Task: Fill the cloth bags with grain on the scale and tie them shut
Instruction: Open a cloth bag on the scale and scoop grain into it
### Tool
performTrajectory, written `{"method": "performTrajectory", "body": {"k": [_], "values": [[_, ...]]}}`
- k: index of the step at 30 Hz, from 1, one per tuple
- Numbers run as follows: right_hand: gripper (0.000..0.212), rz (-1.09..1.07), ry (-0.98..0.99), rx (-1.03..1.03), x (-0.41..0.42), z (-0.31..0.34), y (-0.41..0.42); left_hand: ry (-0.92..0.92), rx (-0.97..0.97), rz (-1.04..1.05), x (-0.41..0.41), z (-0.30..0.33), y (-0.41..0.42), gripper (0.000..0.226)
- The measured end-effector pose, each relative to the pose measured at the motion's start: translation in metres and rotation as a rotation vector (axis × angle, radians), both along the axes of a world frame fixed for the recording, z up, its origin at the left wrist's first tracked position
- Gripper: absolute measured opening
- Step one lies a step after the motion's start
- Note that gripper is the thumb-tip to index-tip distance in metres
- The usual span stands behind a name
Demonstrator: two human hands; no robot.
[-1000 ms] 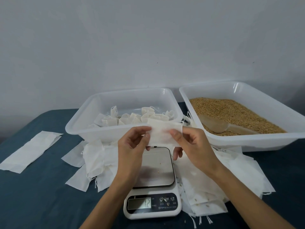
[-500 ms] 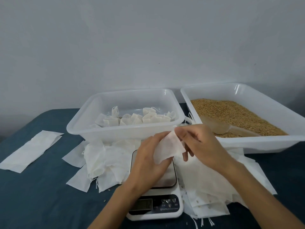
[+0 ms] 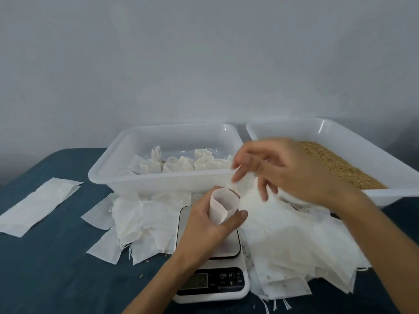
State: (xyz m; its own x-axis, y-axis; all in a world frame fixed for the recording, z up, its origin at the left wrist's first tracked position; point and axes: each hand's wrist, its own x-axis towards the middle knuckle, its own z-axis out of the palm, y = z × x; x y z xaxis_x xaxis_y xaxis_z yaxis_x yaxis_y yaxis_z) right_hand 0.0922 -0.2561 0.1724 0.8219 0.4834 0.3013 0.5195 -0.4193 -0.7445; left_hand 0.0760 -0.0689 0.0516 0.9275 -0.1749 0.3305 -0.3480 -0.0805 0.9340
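The left hand (image 3: 212, 225) gripped an opened cloth bag (image 3: 223, 206) above the scale (image 3: 210, 268), near the table's front edge; the right hand (image 3: 278, 168) pinched its rim. Best held wide and upright before scooping grain (image 3: 335, 166).

**Plain wall, dark blue table**

A bare, pale grey-white wall (image 3: 204, 60) fills the upper half of the view, smooth and matte, with a couple of tiny dark specks on it. The light is soft and even, casting only faint shadows. Below the wall stands a table covered in a dark teal-blue cloth (image 3: 45, 268), its rounded far-left corner showing against the wall. No floor or window shows.
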Motion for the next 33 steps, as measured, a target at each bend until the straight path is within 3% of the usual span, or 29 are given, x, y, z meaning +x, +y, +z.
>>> {"method": "performTrajectory", "body": {"k": [2,5,12,15,19,24,27,30,33], "values": [[0.027,-0.161,-0.089,0.072,0.019,0.001,-0.027,0.030,-0.041,0.011,0.002,0.000,0.000,0.017],[0.020,-0.335,-0.077,-0.003,0.051,-0.014,-0.078,0.051,-0.071,0.060,0.007,-0.001,0.003,0.018],[0.021,-0.665,0.024,-0.661,0.098,-0.067,-0.160,0.052,-0.117,0.099,0.015,-0.003,0.008,0.015],[0.041,-0.664,0.149,-0.817,0.103,-0.077,-0.169,0.059,-0.118,0.114,0.016,-0.004,0.009,0.017],[0.020,-0.625,0.160,-0.872,0.108,-0.083,-0.171,0.062,-0.132,0.123,0.016,-0.004,0.011,0.018],[0.016,-0.874,-0.058,-0.832,0.111,-0.074,-0.182,0.069,-0.161,0.139,0.017,-0.004,0.010,0.016],[0.024,-1.023,-0.195,-1.075,0.111,-0.067,-0.193,0.065,-0.171,0.143,0.018,-0.004,0.010,0.018],[0.025,-0.978,-0.283,-1.237,0.110,-0.063,-0.201,0.070,-0.167,0.147,0.017,-0.003,0.011,0.019],[0.024,-0.795,-0.302,-1.181,0.111,-0.065,-0.200,0.078,-0.171,0.145,0.017,-0.003,0.011,0.021]]}}
